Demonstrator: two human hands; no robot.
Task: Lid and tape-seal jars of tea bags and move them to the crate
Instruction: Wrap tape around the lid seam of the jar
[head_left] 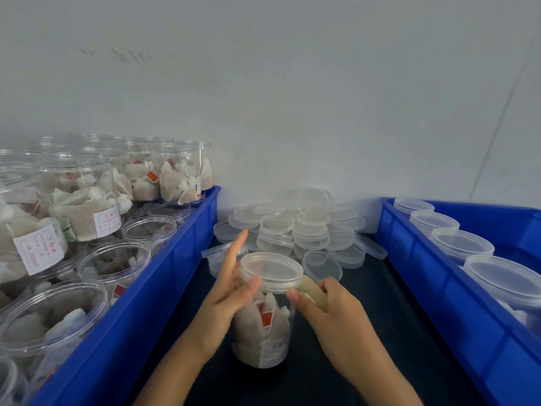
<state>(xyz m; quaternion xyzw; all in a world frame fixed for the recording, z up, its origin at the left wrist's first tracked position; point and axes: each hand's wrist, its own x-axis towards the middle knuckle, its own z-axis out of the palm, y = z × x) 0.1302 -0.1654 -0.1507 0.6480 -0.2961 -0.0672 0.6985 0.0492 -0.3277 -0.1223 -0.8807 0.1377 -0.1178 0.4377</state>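
A clear jar of tea bags [265,335] stands upright on the dark table between two blue crates. A clear plastic lid [272,271] sits on top of it. My left hand [231,285] rests against the lid's left rim, thumb on the rim and fingers stretched upward. My right hand [325,300] is at the lid's right side and grips a roll of clear tape [311,290] pressed against the rim.
The left blue crate [164,276] holds several open jars of tea bags [87,212]. The right blue crate [439,291] holds several lidded jars [462,244]. A heap of loose lids [292,230] lies at the back against the wall.
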